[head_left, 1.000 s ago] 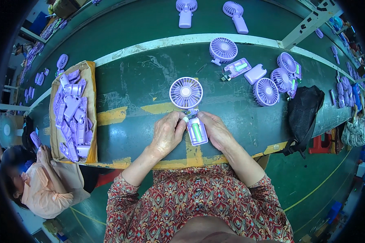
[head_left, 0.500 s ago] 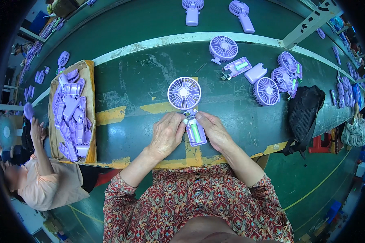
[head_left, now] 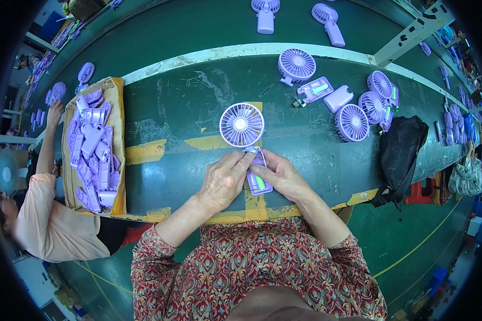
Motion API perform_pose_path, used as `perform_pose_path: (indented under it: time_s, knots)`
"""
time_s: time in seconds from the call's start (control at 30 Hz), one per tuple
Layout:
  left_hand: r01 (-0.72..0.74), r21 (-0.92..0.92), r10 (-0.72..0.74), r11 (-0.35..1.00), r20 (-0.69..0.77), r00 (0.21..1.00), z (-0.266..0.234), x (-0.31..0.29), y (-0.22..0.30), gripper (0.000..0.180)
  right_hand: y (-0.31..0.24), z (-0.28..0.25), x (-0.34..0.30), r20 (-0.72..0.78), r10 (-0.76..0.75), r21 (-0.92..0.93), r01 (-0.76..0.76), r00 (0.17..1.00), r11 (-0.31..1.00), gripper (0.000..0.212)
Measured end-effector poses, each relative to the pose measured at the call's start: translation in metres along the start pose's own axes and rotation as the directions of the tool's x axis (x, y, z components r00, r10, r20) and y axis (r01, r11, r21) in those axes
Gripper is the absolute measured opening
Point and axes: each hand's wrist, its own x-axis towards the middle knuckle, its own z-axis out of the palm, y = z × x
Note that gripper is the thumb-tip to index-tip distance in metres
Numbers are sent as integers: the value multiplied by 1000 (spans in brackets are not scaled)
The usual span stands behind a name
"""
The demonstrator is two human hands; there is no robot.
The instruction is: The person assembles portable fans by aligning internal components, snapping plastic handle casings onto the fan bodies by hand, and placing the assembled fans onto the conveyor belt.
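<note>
A purple handheld fan (head_left: pixel 242 125) lies in front of me on the green worktable, its round grille pointing away from me. Its handle is an uncovered half-shell (head_left: pixel 260 188) with a green battery (head_left: pixel 260 182) inside. My left hand (head_left: pixel 222 181) is closed at the fan's neck, fingertips pressing at the top of the handle and covering the parts there. From the other side my right hand (head_left: pixel 285 177) grips the handle, its thumb lying across the upper battery.
Left stands a cardboard box (head_left: pixel 121 160) of purple shell pieces. Several fans (head_left: pixel 352 122), an open handle with a battery (head_left: pixel 315 89) and a loose cover (head_left: pixel 338 98) lie right, by a black mesh bag (head_left: pixel 403 155). Beyond a white rail (head_left: pixel 214 54) lie more fans. A co-worker (head_left: pixel 59 219) reaches forward at left.
My left fingers have shifted right over the fan's neck. The right thumb has come down over the battery. At left, the co-worker's arm has stretched farther forward. Fans beyond the rail moved slightly right.
</note>
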Motion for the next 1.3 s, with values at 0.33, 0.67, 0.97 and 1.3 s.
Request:
perform_pose_path:
  time_s: [0.33, 0.67, 0.97, 1.3]
  knots:
    - [-8, 60, -3, 998, 177, 984, -6, 7, 5, 37, 10, 2, 3, -57, -51, -145, 43, 997, 989, 36]
    - [24, -38, -19, 999, 139, 990, -5, 9, 0, 34, -2, 1, 3, -10, -33, -83, 32, 999, 996, 37]
    - [639, -408, -569, 652, 294, 768, -25, -15, -10, 22, 1, 5, 8, -51, 129, 161, -119, 990, 980, 32]
    - [774, -618, -514, 136, 624, 589, -25, -15, -7, 16, 5, 19, 9, -153, 97, 214, -63, 983, 975, 31]
